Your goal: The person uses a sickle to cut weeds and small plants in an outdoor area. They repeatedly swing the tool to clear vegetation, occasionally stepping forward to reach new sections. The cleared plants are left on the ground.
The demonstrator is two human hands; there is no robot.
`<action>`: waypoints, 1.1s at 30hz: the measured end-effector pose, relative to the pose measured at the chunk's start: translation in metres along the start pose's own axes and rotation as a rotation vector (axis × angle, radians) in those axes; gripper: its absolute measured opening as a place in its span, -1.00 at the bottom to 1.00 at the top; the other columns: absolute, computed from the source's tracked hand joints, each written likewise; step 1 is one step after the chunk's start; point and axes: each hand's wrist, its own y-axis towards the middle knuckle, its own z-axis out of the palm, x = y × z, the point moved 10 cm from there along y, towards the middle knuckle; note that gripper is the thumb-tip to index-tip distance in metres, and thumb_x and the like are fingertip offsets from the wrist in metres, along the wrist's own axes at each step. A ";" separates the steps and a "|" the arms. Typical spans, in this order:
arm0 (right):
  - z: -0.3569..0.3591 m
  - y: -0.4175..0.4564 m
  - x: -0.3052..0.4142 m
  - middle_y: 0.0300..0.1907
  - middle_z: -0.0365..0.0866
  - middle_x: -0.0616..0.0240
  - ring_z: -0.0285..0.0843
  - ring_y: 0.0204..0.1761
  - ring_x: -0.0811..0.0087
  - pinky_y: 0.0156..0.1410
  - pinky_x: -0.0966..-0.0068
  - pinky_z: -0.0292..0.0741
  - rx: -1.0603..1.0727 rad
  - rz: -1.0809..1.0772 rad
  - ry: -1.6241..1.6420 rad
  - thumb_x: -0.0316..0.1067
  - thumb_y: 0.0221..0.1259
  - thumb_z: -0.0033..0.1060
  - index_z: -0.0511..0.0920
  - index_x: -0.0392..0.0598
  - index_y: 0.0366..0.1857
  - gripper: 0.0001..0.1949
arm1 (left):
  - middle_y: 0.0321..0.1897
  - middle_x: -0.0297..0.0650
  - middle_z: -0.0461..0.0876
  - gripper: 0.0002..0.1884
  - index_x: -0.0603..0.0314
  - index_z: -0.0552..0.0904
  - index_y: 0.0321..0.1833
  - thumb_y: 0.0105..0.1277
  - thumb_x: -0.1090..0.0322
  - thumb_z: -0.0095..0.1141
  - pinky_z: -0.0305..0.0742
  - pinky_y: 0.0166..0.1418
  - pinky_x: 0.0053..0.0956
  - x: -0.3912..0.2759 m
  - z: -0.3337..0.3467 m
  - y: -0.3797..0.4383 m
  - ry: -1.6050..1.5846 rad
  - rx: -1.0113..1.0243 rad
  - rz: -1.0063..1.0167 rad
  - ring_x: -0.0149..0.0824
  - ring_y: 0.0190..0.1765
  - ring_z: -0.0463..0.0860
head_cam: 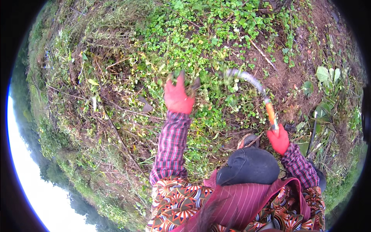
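My right hand (278, 139), in a red glove, is closed around the orange handle (271, 113) of a sickle. Its curved metal blade (249, 79) arcs up and to the left over low green vines (214, 95), and the tip is blurred. My left hand (179, 94), in a red glove with dark fingertips, reaches forward into the vines left of the blade. Its fingers are spread, with leaves and stems around them; the fingertips are partly blurred, and no firm hold on a plant shows.
A long thin branch (117, 133) lies across brush on the left. A pale stick (263, 54) rests on brown ground beyond the blade. Broad-leaved plants (327, 75) stand at right. A shoe (247, 140) shows beyond my dark-clad knee (249, 166). Trees and sky appear at lower left.
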 end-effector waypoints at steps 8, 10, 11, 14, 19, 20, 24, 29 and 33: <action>-0.020 0.070 0.084 -0.52 0.47 0.12 0.42 -0.50 0.30 -0.36 0.34 0.39 -0.091 -0.128 -0.034 -0.16 0.08 0.19 0.39 -0.22 -0.24 -0.66 | 0.14 0.13 0.35 -0.28 0.04 0.41 0.20 -0.04 -0.01 0.34 0.42 0.18 -0.17 -0.023 0.036 0.072 -0.021 0.214 -0.149 0.08 0.13 0.46; -0.009 0.083 0.121 -0.51 0.48 0.08 0.44 -0.47 0.23 -0.34 0.30 0.40 -0.042 -0.161 -0.069 -0.13 0.09 0.18 0.39 -0.23 -0.22 -0.63 | -0.20 0.01 0.57 -0.54 0.16 0.53 -0.02 0.03 0.15 0.29 0.49 0.04 -0.21 0.006 0.044 0.071 -0.013 0.136 -0.128 -0.03 -0.08 0.60; -0.004 0.096 0.131 -0.50 0.48 0.07 0.46 -0.46 0.20 -0.32 0.29 0.41 -0.022 -0.152 -0.071 -0.12 0.09 0.17 0.39 -0.23 -0.22 -0.62 | -0.21 0.00 0.58 -0.55 0.17 0.54 -0.02 0.02 0.17 0.28 0.49 0.02 -0.20 0.002 0.047 0.071 -0.026 0.102 -0.096 -0.02 -0.09 0.60; 0.005 0.128 0.164 -0.44 0.51 -0.03 0.53 -0.40 0.11 -0.28 0.24 0.44 0.079 -0.237 -0.191 -0.11 0.13 0.12 0.39 -0.25 -0.20 -0.62 | -0.30 -0.02 0.60 -0.59 0.19 0.56 -0.06 -0.02 0.26 0.25 0.49 -0.06 -0.19 -0.021 0.045 0.067 -0.106 -0.025 -0.005 -0.02 -0.14 0.60; 0.009 0.069 0.035 -0.38 0.55 -0.08 0.57 -0.33 0.02 -0.25 0.22 0.47 0.103 -0.108 -0.255 -0.18 0.14 0.14 0.38 -0.24 -0.15 -0.65 | -0.23 0.03 0.58 -0.62 0.21 0.55 -0.06 -0.01 0.38 0.21 0.49 -0.04 -0.16 0.003 0.045 0.052 -0.135 0.088 0.011 0.05 -0.14 0.59; -0.007 0.041 0.002 -0.39 0.56 -0.09 0.58 -0.31 -0.03 -0.23 0.20 0.48 0.126 -0.044 -0.289 -0.21 0.14 0.14 0.37 -0.22 -0.10 -0.64 | -0.25 0.02 0.58 -0.63 0.18 0.54 -0.07 -0.02 0.39 0.20 0.49 -0.06 -0.14 0.001 0.043 0.045 -0.133 0.059 0.000 0.05 -0.16 0.59; -0.036 -0.001 -0.005 -0.44 0.57 -0.07 0.60 -0.37 -0.03 -0.30 0.18 0.49 0.185 0.025 -0.330 -0.23 0.09 0.21 0.38 -0.17 -0.15 -0.66 | -0.27 0.01 0.56 -0.60 0.14 0.52 -0.08 -0.04 0.36 0.24 0.49 -0.10 -0.14 0.006 0.051 0.026 -0.188 0.004 -0.054 0.03 -0.18 0.59; -0.017 0.099 0.106 -0.46 0.52 0.00 0.52 -0.45 0.17 -0.32 0.25 0.43 0.067 -0.172 -0.140 -0.13 0.11 0.18 0.39 -0.25 -0.15 -0.60 | -0.29 -0.03 0.55 -0.62 0.16 0.52 -0.10 -0.05 0.38 0.26 0.48 -0.17 -0.17 0.000 0.056 0.017 -0.256 -0.015 -0.099 0.00 -0.23 0.59; 0.008 0.131 0.107 -0.44 0.54 -0.06 0.56 -0.43 0.10 -0.32 0.23 0.46 0.051 -0.237 -0.310 -0.10 0.15 0.14 0.36 -0.25 -0.14 -0.59 | -0.27 -0.02 0.56 -0.61 0.17 0.50 -0.12 -0.06 0.36 0.27 0.47 -0.17 -0.13 -0.006 0.053 0.028 -0.230 -0.082 -0.001 0.04 -0.23 0.58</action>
